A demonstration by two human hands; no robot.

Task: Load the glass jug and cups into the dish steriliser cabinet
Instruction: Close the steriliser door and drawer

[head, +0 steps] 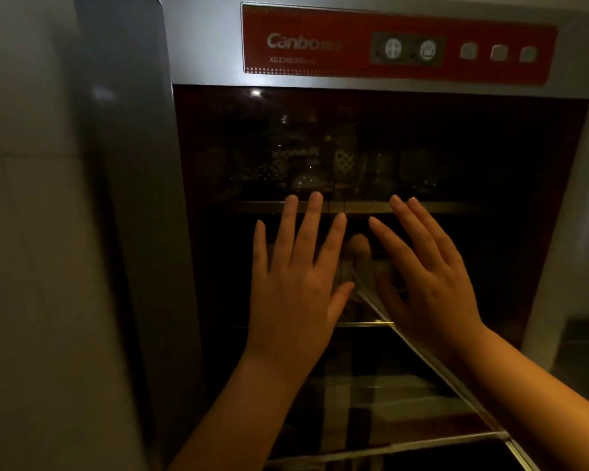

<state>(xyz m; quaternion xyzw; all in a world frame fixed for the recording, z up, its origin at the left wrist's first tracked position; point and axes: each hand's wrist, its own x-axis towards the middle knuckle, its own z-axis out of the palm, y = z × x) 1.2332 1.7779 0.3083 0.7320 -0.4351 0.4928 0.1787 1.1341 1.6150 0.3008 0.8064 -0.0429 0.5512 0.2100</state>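
The steriliser cabinet (204,42) fills the view, silver with a red control panel (398,45) on top. Its dark glass door (490,232) faces me. Behind the glass, on the upper shelf, glassware (306,168) shows only dimly; I cannot tell jug from cups. My left hand (296,280) and my right hand (429,277) lie flat side by side against the door at mid height, fingers spread and pointing up. Neither hand holds anything. A metal rail (456,208) crosses the door at the fingertips.
A grey-white wall or appliance side (41,232) stands close on the left. The panel carries two round dials (408,49) and three small buttons (498,52). A thin metal door edge (439,365) runs diagonally down to the right. The scene is dim.
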